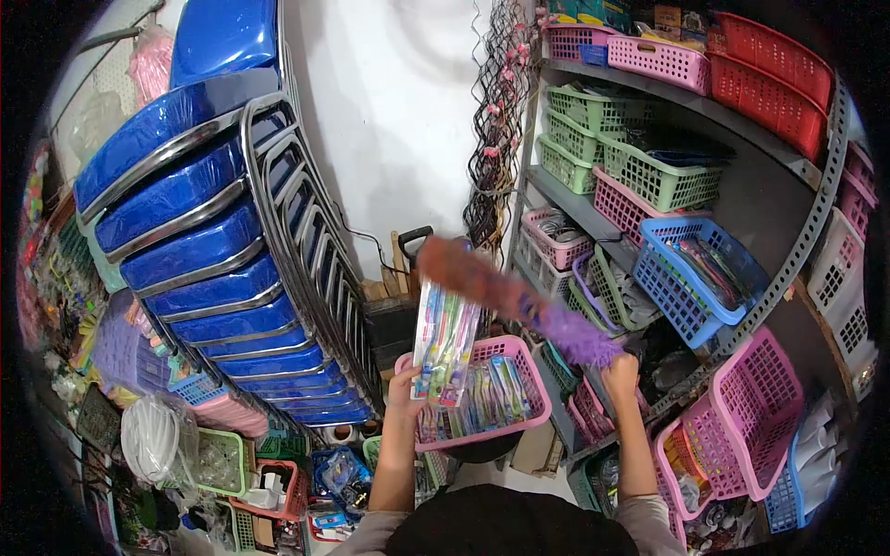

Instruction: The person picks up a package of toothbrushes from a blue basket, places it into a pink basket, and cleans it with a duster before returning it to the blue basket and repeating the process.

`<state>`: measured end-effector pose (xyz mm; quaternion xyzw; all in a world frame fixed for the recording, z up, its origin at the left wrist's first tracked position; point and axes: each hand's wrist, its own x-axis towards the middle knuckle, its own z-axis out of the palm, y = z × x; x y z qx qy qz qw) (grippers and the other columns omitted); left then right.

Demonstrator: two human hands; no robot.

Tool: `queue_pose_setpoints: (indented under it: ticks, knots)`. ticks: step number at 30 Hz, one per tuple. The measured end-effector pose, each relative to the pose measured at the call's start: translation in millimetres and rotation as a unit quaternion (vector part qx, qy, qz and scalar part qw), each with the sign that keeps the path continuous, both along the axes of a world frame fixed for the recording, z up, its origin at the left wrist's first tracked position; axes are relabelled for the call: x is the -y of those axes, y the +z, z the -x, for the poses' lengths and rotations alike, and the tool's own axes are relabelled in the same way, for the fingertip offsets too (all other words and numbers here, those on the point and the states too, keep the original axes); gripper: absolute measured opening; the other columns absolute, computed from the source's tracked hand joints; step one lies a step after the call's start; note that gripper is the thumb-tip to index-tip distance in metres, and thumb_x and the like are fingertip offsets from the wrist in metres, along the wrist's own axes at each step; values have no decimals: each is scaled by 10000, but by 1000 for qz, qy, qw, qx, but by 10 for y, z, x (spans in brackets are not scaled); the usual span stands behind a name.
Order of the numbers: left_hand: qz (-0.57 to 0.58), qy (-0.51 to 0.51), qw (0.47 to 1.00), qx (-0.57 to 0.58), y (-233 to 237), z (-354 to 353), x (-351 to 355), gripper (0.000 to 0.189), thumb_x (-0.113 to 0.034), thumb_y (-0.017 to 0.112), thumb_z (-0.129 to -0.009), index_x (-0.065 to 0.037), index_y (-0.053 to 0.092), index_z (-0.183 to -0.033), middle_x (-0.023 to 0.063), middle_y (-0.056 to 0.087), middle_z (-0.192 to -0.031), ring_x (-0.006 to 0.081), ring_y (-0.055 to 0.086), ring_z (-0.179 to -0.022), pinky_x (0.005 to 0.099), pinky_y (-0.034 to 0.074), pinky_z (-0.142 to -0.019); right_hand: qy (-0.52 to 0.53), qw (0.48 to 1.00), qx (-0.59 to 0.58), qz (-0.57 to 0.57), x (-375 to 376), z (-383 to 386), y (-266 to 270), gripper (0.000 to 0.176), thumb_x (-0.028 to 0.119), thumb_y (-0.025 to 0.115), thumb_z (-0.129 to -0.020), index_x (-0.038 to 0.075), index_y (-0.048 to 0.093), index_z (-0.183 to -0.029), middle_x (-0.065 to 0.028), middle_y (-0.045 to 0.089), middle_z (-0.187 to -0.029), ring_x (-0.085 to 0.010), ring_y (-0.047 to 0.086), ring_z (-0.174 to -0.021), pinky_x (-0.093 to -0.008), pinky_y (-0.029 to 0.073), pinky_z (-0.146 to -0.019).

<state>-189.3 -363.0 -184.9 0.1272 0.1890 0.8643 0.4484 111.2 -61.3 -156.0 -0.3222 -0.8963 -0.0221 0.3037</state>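
Note:
Pinched upright in my left hand (403, 387) is a toothbrush pack (445, 343), a flat card holding several coloured toothbrushes. My right hand (621, 376) is wrapped round the end of a fluffy duster (524, 308), purple near the hand and brown toward the tip. Motion blurs the duster, and its tip overlaps the top of the pack in this view. Below the pack sits a pink basket (543, 394) filled with more packed toothbrushes (501, 394). My left wrist is beside the basket's left rim.
Tall stacked blue chairs (209, 236) stand on the left. Metal shelves (681, 93) on the right carry green baskets (663, 171), a blue basket (691, 278) and red baskets (769, 93). Pink baskets (742, 417) lean near my right arm. Goods in baskets (273, 491) crowd the lower left.

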Motion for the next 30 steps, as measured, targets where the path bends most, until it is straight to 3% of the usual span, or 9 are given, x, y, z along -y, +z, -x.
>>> queue_pose_setpoints:
  ticks: [3,11,15,17,19,20,22,27,30]
  knots:
    - [-83,-4,994,65,-391,141,-69,325,-107,549,-796,10,516,-1098,123,595,-1041,252,591,-938,394,473,-839,158,986,7,-61,-22,12,-94,186,118,582,-572,45,594,-743,-189,575,-676,-368,552,-594,-419,436,-542]
    - [7,2,1000,24,6,-43,-55,247,-58,506,-791,-7,535,-1031,138,603,-991,262,596,-932,404,499,-795,-11,999,42,26,128,-59,20,227,166,599,-567,21,571,-739,-176,567,-692,-385,558,-669,-469,432,-608]
    - [-27,91,995,22,-290,23,-181,267,-72,499,-801,14,528,-1052,151,601,-1007,256,596,-938,401,508,-787,66,997,22,20,125,-81,4,210,155,587,-571,1,559,-711,-205,552,-682,-399,533,-658,-479,422,-613]
    - [-27,-16,997,73,159,-168,-52,207,-55,511,-794,-3,522,-994,121,590,-987,241,597,-890,383,512,-780,141,990,13,10,175,-85,153,193,147,582,-570,-11,546,-675,-217,540,-664,-411,520,-647,-483,418,-611]
    - [-211,-44,973,-88,-113,-1,-186,242,-55,521,-785,9,520,-1019,126,591,-972,251,596,-873,383,509,-778,103,993,-3,49,166,-96,207,186,139,578,-573,-22,548,-661,-226,548,-663,-412,523,-677,-483,417,-623]
    - [-2,132,991,38,-188,-65,-230,254,-35,514,-772,25,534,-1018,125,604,-927,248,598,-882,382,499,-794,102,994,-2,49,132,-110,164,186,139,578,-573,-22,548,-661,-226,548,-663,-412,523,-677,-483,417,-623]
    - [43,85,995,-31,-223,-77,-186,402,-138,505,-781,5,476,-1155,157,580,-1060,275,586,-948,400,486,-818,-9,999,36,8,63,-116,63,171,145,570,-595,1,579,-688,-201,576,-680,-402,541,-668,-474,423,-604]
    - [66,67,996,1,64,-241,-114,419,-144,494,-779,10,467,-1167,160,584,-1048,278,595,-929,397,490,-821,63,997,46,-19,66,-93,-72,116,124,600,-586,10,581,-579,-219,554,-611,-385,554,-579,-438,448,-544]
    - [-90,-87,992,7,-303,83,-121,367,-202,460,-834,16,540,-1118,152,614,-1033,275,595,-918,410,482,-840,124,990,60,-16,218,-34,-2,119,141,609,-584,22,605,-589,-223,550,-595,-382,555,-571,-438,449,-540]
